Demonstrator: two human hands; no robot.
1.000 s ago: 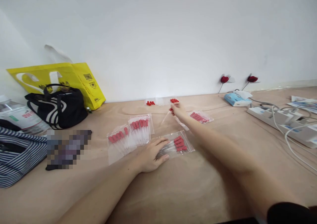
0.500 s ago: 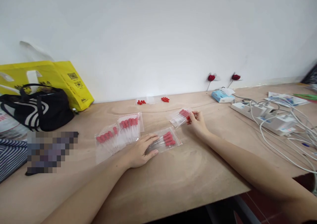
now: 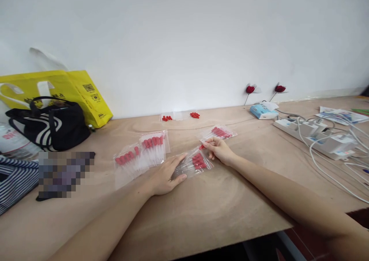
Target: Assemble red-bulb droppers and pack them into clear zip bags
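My left hand [image 3: 165, 176] lies with fingers spread on the near end of a clear zip bag [image 3: 188, 172]. Inside that bag are several droppers with red bulbs [image 3: 198, 161]. At the bag's far edge my right hand [image 3: 220, 152] pinches a dropper by its red bulb [image 3: 202, 147]; its thin clear stem is hard to make out. Just beyond the right hand lies another bag of red-bulbed droppers [image 3: 220, 132]. Left of my left hand, two more filled bags overlap, one with droppers [image 3: 127, 158] and the other with droppers [image 3: 153, 142].
Loose red bulbs [image 3: 195, 115] lie on clear bags by the wall. Yellow and black bags [image 3: 95, 99] stand at the left. A tissue pack [image 3: 263, 110], a power strip [image 3: 305, 138] and tangled white cables are at the right. The wooden table's front edge [image 3: 259, 236] is near.
My right hand has moved left and nearer, from the farther bag to the bag under my left hand, with a dropper in its fingers. My left hand stays in place.
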